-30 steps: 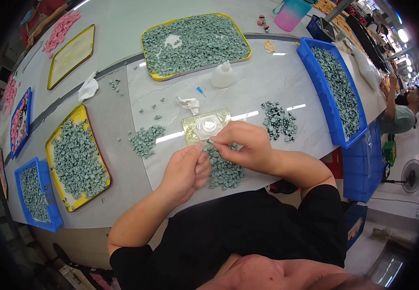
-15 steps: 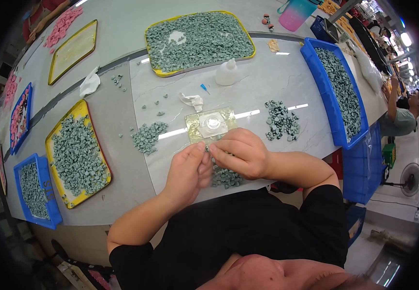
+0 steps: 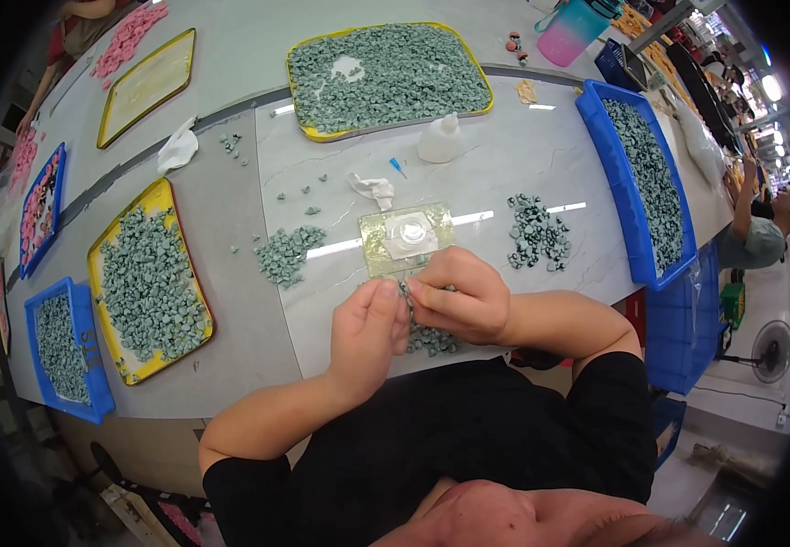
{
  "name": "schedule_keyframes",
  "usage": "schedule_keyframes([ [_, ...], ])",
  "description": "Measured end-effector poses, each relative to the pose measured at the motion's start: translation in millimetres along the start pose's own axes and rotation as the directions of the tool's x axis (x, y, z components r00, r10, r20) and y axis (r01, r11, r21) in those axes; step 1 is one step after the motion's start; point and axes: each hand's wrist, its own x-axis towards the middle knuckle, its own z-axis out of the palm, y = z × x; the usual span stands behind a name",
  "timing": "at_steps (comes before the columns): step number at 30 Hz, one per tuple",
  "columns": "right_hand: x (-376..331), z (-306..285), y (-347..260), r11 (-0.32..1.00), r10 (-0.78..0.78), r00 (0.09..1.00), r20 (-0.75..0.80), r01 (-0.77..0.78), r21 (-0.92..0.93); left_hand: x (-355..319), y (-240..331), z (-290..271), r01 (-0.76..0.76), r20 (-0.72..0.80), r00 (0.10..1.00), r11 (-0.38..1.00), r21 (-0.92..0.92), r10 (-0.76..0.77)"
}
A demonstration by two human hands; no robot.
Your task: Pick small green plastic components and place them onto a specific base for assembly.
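My left hand [image 3: 366, 330] and my right hand [image 3: 464, 297] meet in front of my chest, both closed in a pinch. A small grey-green piece [image 3: 404, 286] shows between their fingertips; its exact shape is too small to tell. Just beyond my fingers lies a yellowish pad [image 3: 378, 257] with a clear round dish [image 3: 409, 233] on it. Partly hidden behind my right hand is a heap of similar green pieces [image 3: 433, 341]. Other loose piles lie to the left [image 3: 287, 255] and, darker and shinier, to the right [image 3: 537, 235].
Past the pad are a crumpled white tissue [image 3: 375, 190], a blue dispensing tip [image 3: 398, 167] and a white squeeze bottle [image 3: 440, 141]. Yellow-rimmed trays [image 3: 319, 137] and blue bins [image 3: 606, 157] of green pieces surround the work area. Another person [image 3: 750, 232] is at far right.
The whole view has shifted slightly. My hands stay together at the fingertips, with the left wrist turned a little more upright and the fingers slightly nearer me relative to the pad.
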Motion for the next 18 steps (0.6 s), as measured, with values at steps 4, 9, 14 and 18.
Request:
schedule_keyframes([
  [4, -0.5, -1.4, 1.9, 0.993, -0.087, 0.995, 0.038, 0.090, -0.083, 0.8, -0.8, 0.1, -0.002, 0.018, 1.000, 1.000, -0.025, 0.003],
  [9, -2.6, -0.1, 1.8, 0.988, -0.120, 0.992, 0.033, 0.123, -0.097, 0.7, -4.1, 2.9, -0.060, -0.043, 0.997, 0.998, 0.004, 0.060],
  [14, 0.0, -0.8, -0.4, 0.999, -0.006, 0.999, 0.036, 0.007, -0.038, 0.5, -1.6, 3.3, -0.142, -0.036, 0.988, 0.976, 0.163, 0.150],
  [18, 2.8, 0.4, -2.9, 0.976, 0.206, 0.979, -0.004, -0.205, 0.074, 0.9, -0.5, -1.5, -0.155, -0.019, 0.985, 0.935, 0.319, 0.170],
])
